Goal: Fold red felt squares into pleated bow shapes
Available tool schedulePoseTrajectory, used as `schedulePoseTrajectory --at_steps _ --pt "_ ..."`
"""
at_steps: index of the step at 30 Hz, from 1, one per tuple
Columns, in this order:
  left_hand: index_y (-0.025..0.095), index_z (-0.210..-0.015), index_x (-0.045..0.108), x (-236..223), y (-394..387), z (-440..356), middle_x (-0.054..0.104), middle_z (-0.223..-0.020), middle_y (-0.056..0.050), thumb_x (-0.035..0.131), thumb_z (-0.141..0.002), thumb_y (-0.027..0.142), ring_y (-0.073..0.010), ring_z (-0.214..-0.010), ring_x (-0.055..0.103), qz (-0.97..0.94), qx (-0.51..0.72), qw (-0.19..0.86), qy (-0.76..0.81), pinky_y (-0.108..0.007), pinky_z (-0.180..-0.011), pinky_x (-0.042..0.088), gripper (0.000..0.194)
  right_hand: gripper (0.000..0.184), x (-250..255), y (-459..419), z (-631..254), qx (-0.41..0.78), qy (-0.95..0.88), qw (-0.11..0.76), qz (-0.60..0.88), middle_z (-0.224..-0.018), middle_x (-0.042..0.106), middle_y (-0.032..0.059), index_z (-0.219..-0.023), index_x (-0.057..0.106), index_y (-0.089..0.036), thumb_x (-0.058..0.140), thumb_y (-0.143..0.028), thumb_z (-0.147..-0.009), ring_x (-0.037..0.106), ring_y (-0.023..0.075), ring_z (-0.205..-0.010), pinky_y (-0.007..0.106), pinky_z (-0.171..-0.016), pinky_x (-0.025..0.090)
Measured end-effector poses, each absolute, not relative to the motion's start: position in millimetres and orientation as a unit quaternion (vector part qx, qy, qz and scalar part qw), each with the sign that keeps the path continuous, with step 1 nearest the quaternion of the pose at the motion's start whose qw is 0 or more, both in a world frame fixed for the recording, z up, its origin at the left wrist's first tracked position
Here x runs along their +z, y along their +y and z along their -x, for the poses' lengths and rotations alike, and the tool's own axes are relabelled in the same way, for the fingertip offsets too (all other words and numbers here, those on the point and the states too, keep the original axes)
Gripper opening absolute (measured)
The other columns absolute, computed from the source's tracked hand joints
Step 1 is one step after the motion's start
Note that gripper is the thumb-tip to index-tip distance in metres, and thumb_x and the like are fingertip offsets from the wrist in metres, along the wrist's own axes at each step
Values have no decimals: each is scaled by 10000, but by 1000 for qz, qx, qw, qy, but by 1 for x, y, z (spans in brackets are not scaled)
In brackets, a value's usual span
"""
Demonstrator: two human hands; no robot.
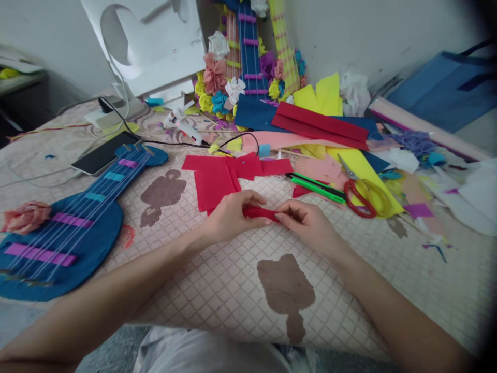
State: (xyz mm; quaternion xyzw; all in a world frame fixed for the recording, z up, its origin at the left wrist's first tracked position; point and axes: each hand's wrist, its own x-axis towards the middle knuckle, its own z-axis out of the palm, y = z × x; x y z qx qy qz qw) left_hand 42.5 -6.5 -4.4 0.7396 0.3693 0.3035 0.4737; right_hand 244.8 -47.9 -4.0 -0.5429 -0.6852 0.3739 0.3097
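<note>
A small folded strip of red crepe paper (258, 213) is stretched between my two hands, just above the patterned tablecloth. My left hand (235, 215) closes its thumb and fingers around the strip's left part. At its other end, my right hand (305, 220) pinches the paper between thumb and fingertips. Several flat red paper pieces (213, 184) lie overlapped right behind my left hand. Beyond my right hand rest a green utility knife (318, 187) and red-handled scissors (359, 197), the latter partly on a yellow sheet.
A blue paper guitar (97, 217) lies at left beside a phone (105, 154). Behind stand a white glue gun (182, 127) with its black cord, a power strip (112, 111) and decorated guitars (250, 57). Coloured paper sheets (322, 124) and scraps cover the back right.
</note>
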Motion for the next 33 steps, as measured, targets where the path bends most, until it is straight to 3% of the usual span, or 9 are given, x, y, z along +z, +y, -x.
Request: schedulePoseTrajectory --at_steps 6,15,19,25,33 --pt "110 -749 662 -3 -2 -39 700 -671 -45 677 -766 249 -109 -574 645 -653 244 579 423 -192 -517 507 141 165 -7 -47 -249 389 -663 344 540 -680 565 -13 -798 612 -200 567 -352 -847 480 119 -599 258 -543 376" --pt "113 -843 652 0 9 -27 741 -828 -94 602 -857 227 -157 -760 713 -474 194 772 377 -255 -686 579 125 202 -5 -47 -251 415 -636 345 552 -614 526 -26 -778 610 -198 586 -393 -824 437 100 -513 242 -451 331" --pt "112 -899 636 4 11 -27 734 -812 -92 549 -899 287 -155 -756 712 -482 228 746 399 -272 -725 574 195 205 -5 -47 -252 430 -627 347 550 -613 521 -31 -759 593 -198 588 -394 -818 429 96 -503 244 -450 324" --pt "106 -803 671 3 8 -44 700 -682 -34 682 -773 209 -108 -589 659 -629 246 612 412 -191 -546 527 108 207 -4 -47 -250 420 -645 333 544 -617 527 -26 -758 600 -190 582 -386 -823 445 103 -532 247 -481 334" --pt "111 -814 660 1 12 -44 708 -658 -30 651 -794 162 -132 -623 697 -614 234 633 408 -194 -544 561 55 200 -4 -44 -258 391 -660 337 546 -627 552 -23 -791 604 -181 553 -367 -844 463 98 -506 242 -465 335"
